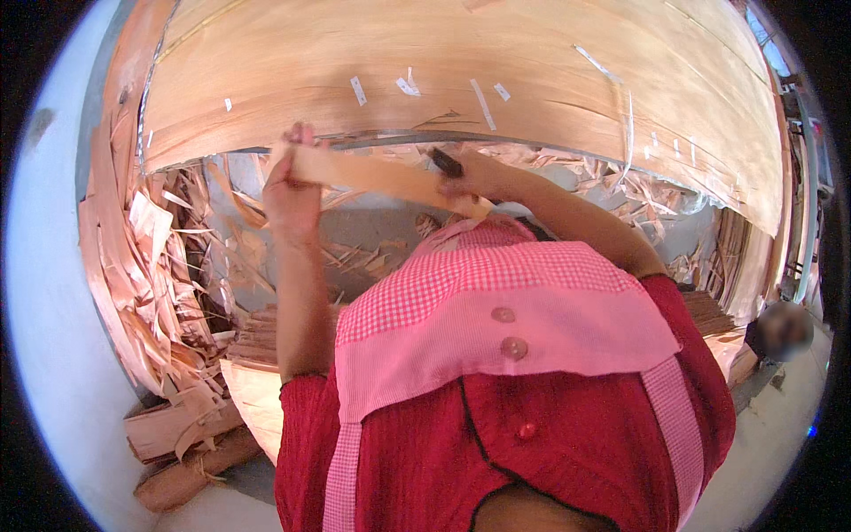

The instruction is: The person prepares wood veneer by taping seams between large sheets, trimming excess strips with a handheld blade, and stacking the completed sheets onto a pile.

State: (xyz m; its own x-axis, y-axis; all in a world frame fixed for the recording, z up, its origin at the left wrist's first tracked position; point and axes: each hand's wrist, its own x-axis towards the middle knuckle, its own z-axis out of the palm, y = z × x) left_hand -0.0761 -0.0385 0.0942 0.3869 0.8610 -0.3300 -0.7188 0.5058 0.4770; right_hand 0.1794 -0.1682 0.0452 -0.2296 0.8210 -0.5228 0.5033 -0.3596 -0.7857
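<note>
A pale strip of wood veneer [377, 173] is stretched between my two hands, in front of a large veneer sheet [355, 53]. My left hand [297, 191] is closed round the strip's left end, fingers upward. At the other end my right hand [479, 176] is closed, with a short black object [446, 163], perhaps a tool's handle, poking out of the fist. The strip passes at or under the right fingers and its tip shows below them. Motion blurs both hands slightly. Several white paper or tape pieces [358, 90] stick to the large sheet.
Torn veneer scraps [160, 266] pile up on the left, beside a pale wall [49, 266]. More shavings [355, 257] lie on the grey floor under the sheet's near edge. Wood pieces [186, 430] lie at the lower left. Another person [782, 332] shows blurred at the far right.
</note>
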